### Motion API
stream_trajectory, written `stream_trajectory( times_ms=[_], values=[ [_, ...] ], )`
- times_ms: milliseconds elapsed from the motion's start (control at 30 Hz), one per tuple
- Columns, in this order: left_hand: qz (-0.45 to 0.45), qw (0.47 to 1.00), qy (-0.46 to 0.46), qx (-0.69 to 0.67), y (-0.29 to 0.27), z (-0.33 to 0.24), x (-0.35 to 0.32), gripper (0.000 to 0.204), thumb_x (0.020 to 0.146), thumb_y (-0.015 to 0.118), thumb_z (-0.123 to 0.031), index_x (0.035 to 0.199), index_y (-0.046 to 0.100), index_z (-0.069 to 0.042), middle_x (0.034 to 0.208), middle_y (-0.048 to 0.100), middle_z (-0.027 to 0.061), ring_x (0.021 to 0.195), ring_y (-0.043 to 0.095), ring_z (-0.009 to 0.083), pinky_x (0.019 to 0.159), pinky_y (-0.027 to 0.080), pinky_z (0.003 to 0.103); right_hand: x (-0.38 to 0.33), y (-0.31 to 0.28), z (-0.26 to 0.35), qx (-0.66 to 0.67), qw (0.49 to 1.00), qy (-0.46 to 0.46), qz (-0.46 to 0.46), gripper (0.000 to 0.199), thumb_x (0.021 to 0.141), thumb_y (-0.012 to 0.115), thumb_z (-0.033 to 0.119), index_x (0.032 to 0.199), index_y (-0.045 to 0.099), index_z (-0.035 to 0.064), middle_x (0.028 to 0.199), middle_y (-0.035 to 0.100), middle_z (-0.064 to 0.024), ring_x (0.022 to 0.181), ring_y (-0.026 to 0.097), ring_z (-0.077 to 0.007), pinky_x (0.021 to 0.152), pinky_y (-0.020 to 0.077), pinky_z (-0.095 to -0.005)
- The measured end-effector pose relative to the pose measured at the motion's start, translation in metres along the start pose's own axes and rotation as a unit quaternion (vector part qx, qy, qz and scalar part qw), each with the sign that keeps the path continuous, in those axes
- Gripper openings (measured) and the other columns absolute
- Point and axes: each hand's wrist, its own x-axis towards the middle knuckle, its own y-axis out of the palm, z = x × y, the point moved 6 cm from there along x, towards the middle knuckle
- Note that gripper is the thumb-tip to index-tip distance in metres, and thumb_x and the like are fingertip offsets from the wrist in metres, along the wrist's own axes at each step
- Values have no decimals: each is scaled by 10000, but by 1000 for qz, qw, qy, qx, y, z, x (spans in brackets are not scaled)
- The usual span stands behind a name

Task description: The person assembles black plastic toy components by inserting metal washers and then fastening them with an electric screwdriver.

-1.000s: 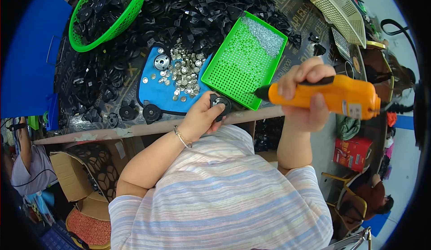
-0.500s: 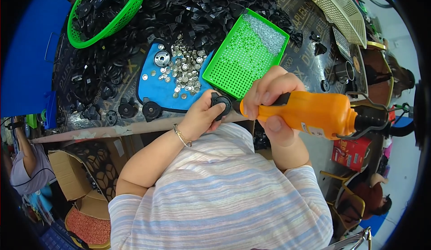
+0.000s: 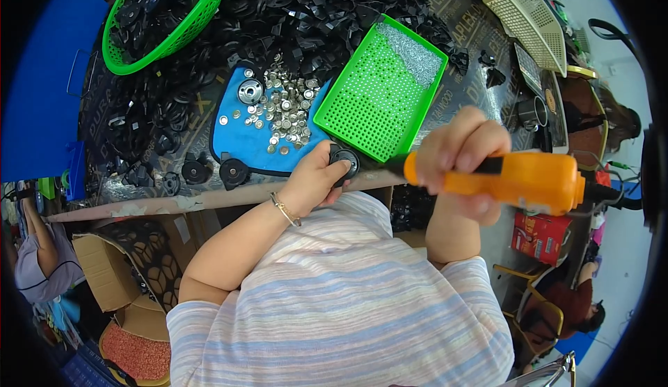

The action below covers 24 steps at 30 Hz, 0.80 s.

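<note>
My left hand is closed around a round black plastic part, held just in front of the table edge. Wrapped round the orange body of an electric screwdriver is my right hand, slightly blurred by motion. The screwdriver lies nearly level, its black tip apart from the black part and pointing left toward it. Beyond my left hand, a blue cloth carries many small round metal pieces and one larger metal disc. A green perforated tray holds a heap of small silvery screws.
A big pile of black plastic parts covers the table's far side. A green basket of black parts stands far left, a cream basket far right. Cardboard boxes sit below the table at left. Other people sit at both sides.
My right hand has drawn the electric screwdriver back to the right, so its tip has come away from the black part. My left hand still holds the part in nearly the same place.
</note>
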Motion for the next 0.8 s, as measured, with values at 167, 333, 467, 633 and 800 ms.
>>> stream_trajectory(
  times_ms=[167,333,467,633,800],
  values=[
    [2,999,24,47,1,1,0,122,869,478,-98,959,397,-81,699,511,64,357,382,86,302,256,209,-9,-45,-5,-158,975,-64,-141,250,768,625,118,913,473,-18,852,468,-128,585,532,-170,546,460,-259],
    [-7,998,28,50,1,2,0,126,867,477,-94,963,397,-72,698,509,63,359,379,81,305,253,206,-11,-57,-16,-183,964,-77,-177,193,779,576,33,930,477,-36,868,472,-126,611,533,-167,572,454,-262],
    [-5,998,28,56,2,0,-1,123,867,475,-95,958,399,-64,697,509,61,362,381,77,306,254,204,-9,-59,-20,-207,960,-47,-182,235,767,574,114,925,464,-21,868,464,-131,605,515,-185,573,454,-302],
    [-10,997,30,71,3,-1,-2,122,868,474,-96,953,397,-57,696,508,61,361,380,76,305,258,205,-9,-60,-23,-170,968,-63,-174,175,768,574,1,908,474,-27,856,474,-110,600,537,-164,562,448,-250],
    [-10,997,35,74,3,-1,-3,117,870,473,-97,949,398,-54,696,508,60,359,378,75,304,257,205,-9,-60,-25,-167,968,-48,-180,167,762,560,-33,900,466,-24,843,464,-101,599,538,-159,553,451,-249]
  ],
)
